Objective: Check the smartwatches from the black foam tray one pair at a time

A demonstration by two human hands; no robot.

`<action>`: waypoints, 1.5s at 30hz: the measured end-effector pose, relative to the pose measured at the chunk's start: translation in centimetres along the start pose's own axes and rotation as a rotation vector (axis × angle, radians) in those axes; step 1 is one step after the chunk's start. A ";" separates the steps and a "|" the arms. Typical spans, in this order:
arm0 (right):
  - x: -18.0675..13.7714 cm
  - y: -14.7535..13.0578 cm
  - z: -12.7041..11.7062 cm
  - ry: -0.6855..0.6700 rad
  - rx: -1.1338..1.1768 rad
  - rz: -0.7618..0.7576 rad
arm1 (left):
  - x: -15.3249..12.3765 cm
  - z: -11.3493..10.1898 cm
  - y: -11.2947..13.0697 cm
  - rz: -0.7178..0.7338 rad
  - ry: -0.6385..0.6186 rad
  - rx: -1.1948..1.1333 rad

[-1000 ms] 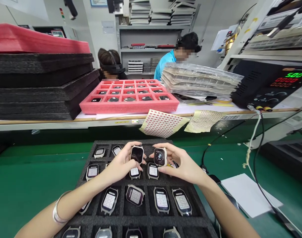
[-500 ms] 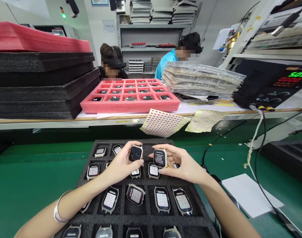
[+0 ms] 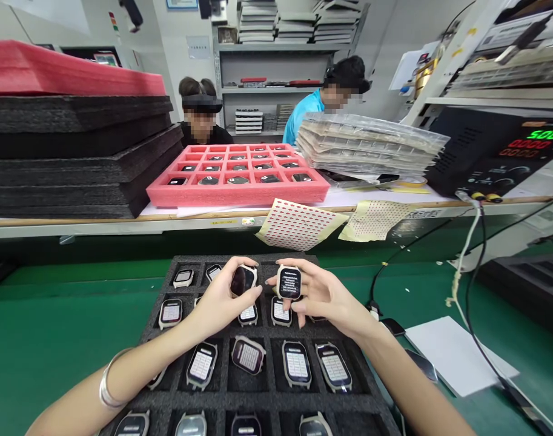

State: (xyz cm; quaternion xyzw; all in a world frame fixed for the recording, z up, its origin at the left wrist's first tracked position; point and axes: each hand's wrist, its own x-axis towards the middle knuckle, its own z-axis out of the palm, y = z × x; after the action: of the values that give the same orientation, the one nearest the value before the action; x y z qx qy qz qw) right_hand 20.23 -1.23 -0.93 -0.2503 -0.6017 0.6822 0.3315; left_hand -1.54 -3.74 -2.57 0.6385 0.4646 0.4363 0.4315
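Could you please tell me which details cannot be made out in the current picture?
All in the head view:
Left-hand watch: part of its lower edge, covered by the left hand.
Right-hand watch: the lines on its screen, too small to read surely.
Second watch in the far row: its lower part, hidden behind the left hand.
Black foam tray: its near edge, cut off by the picture's bottom.

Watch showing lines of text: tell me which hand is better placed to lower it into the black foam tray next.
Right, probably: the right hand holds that watch over the black foam tray, while the left hand is occupied by a second watch with a dark screen.
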 end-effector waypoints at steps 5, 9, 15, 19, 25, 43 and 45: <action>-0.1 0.4 0.8 0.114 -0.033 -0.043 | 0.0 0.1 0.2 -0.007 -0.010 -0.034; 0.0 0.8 1.2 0.189 -0.116 -0.038 | 0.0 0.1 0.1 0.010 -0.014 -0.004; 0.0 0.9 0.8 0.142 -0.099 -0.071 | 0.0 -0.1 0.3 -0.025 -0.024 0.051; 0.1 1.1 0.6 0.124 -0.093 -0.068 | -0.3 -0.2 0.6 0.026 -0.041 0.139; 0.2 1.2 0.8 0.138 -0.082 -0.055 | -0.6 0.1 0.6 0.085 -0.040 0.219; 0.6 1.6 0.9 0.156 -0.131 -0.020 | -0.5 -0.1 0.8 0.141 -0.054 0.260; 0.6 1.6 0.9 0.156 -0.135 -0.019 | -0.5 -0.1 0.9 0.140 -0.057 0.255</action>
State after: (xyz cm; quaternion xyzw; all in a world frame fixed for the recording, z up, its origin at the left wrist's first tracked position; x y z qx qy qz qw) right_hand 18.95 -1.48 -2.33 -0.3188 -0.6211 0.6154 0.3660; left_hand -1.58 -4.40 -1.78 0.7311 0.4581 0.3844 0.3282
